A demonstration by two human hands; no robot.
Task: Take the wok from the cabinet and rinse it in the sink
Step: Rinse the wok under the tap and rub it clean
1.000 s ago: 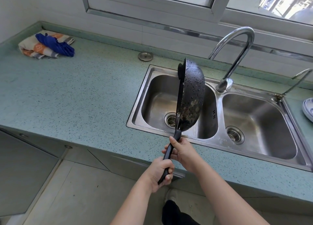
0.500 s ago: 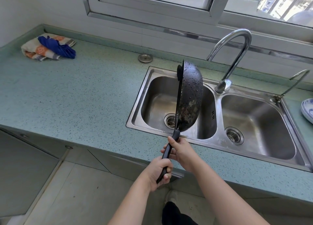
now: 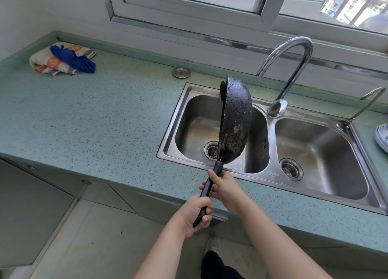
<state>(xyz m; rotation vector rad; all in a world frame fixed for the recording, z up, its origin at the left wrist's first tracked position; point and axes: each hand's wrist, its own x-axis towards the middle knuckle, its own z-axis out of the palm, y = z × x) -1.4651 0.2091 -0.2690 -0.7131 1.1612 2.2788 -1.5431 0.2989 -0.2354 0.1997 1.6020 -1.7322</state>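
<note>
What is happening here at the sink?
A person holds a wet black wok on its edge above the sink's left basin. Both hands grip the long handle: the left hand at its end, the right hand nearer the pan. No water runs from the tap.

**Kitchen surfaces: materials and finish**

- Wok [image 3: 236,119]: dark metal. The outer face is matt and rough-speckled, beaded with water drops, with worn pale patches low on the bowl.
- Wok handle [image 3: 205,190]: black, smooth and plastic-looking, with a slight sheen.
- Double sink [image 3: 273,176], centre right: brushed stainless steel, with bright reflections in both bowls.
- Tall faucet [image 3: 295,79]: polished, mirror-glossy metal.
- Small tap [image 3: 344,122], right edge: bright metal.
- Round lid [image 3: 181,72], upper centre: dull metal.
- Countertop [image 3: 94,121]: green, speckled, stone-like and smooth, with a low sheen.
- Patterned cloth [image 3: 48,65], upper left: soft, matt fabric.
- Blue cloth [image 3: 73,59]: matt fabric.
- Plate [image 3: 382,138], right edge: glossy glazed ceramic.
- Window frame [image 3: 189,24], top: pale, with a satin finish.
</note>
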